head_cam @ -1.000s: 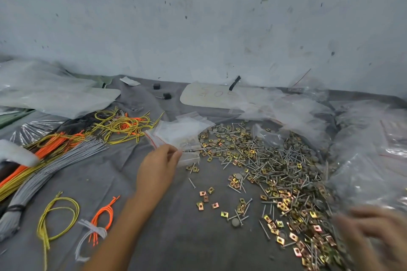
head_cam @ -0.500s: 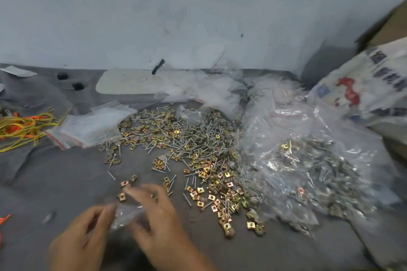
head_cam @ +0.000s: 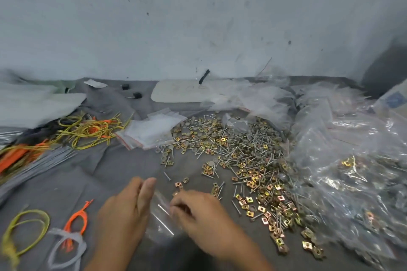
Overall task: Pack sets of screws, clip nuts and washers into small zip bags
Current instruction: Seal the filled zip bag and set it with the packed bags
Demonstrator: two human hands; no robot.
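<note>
My left hand (head_cam: 130,211) has fingers straight against the small zip bag (head_cam: 161,218) at 6 o'clock. My right hand (head_cam: 198,213) pinches its mouth, I think, it's blurry. Tip: keep the mouth wide, feed screws (head_cam: 166,176) point-first. The loose pile (head_cam: 242,160) sits at 1 o'clock. Writing on the white board (head_cam: 176,94) at 12 is too faint to read.

Shiny silver metal screws (head_cam: 248,149) and brassy square clip nuts (head_cam: 259,202) lie on matt, creased grey cloth (head_cam: 105,171). The small clear plastic zip bags (head_cam: 152,130) look glossy and smooth.
</note>
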